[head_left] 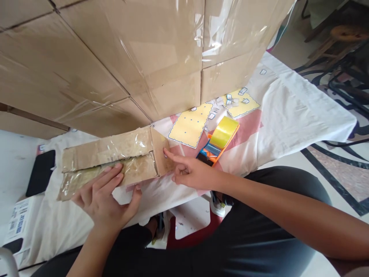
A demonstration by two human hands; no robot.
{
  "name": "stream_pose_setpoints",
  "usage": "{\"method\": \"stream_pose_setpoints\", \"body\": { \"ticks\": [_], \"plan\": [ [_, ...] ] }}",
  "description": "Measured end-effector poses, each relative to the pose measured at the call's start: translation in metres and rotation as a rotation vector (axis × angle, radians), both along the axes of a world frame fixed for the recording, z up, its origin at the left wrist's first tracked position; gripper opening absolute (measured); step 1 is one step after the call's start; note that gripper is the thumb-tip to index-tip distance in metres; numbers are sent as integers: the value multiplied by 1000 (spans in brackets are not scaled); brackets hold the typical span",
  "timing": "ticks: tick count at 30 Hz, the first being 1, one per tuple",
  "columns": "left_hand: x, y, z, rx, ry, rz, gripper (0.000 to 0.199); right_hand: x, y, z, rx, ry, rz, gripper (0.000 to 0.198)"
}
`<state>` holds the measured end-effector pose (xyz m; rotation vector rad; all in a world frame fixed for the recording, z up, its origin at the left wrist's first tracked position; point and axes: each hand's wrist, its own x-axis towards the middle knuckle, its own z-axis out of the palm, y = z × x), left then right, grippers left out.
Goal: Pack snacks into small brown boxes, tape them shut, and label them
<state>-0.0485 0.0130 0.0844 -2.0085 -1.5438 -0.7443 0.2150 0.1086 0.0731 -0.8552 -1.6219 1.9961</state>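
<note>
A flattish cardboard box (108, 149) lies on the cloth-covered table, with glossy clear tape over its top flaps and a gap running along the seam. My left hand (108, 196) rests on its near flap, fingers stretched over the cardboard and thumb apart at the near side. At the box's right end, my right hand (187, 169) touches the end flap with an extended index finger, its other fingers curled in and nothing visible held. Just beyond that hand lies an orange tape dispenser (215, 144) with a yellowish roll of tape (224, 131).
Stacked, taped cartons (161, 54) form a wall behind the box. A dark phone-like object (42, 172) lies at left above a white printed box (20, 219). The patterned tablecloth (305, 104) stretches right, and a wooden stool (343, 34) stands on the floor beyond.
</note>
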Motion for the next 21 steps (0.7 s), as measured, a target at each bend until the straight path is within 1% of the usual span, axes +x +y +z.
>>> {"method": "stream_pose_setpoints", "body": {
  "ticks": [2, 5, 8, 9, 10, 12, 13, 14, 15, 16, 18, 20, 21],
  "plan": [
    [1, 0, -2, 26, -33, -8, 63, 0, -1, 1, 50, -29, 9, 77],
    [5, 2, -2, 75, -21, -32, 63, 1, -7, 6, 147, -119, -49, 69],
    [8, 3, 2, 63, -10, -42, 61, 2, -8, 8, 228, -190, -41, 70],
    [8, 2, 3, 46, -16, -42, 60, 2, -6, 8, 279, -202, -72, 75],
    [7, 2, 4, 24, -24, -40, 60, 1, -3, 7, 352, -210, -110, 85],
    [1, 0, 2, 31, -55, -59, 61, -2, 5, 7, 537, -203, -130, 117],
    [-3, -1, -1, 56, -74, -76, 64, -5, 8, 7, 626, -185, -98, 131],
    [-8, -2, -5, 85, -98, -87, 67, -8, 11, 8, 699, -161, -45, 140],
    [-13, -4, -11, 104, -122, -87, 72, -12, 13, 10, 753, -138, 14, 144],
    [-18, -5, -17, 95, -147, -68, 79, -15, 15, 13, 785, -121, 60, 145],
    [-27, -7, -29, 65, -184, 4, 92, -20, 16, 21, 781, -107, 98, 142],
    [-32, -8, -37, 126, -169, 22, 106, -20, 17, 31, 742, -104, 58, 137],
    [-33, -9, -38, 186, -147, 7, 112, -16, 17, 37, 744, -88, 17, 133]
  ]
}}
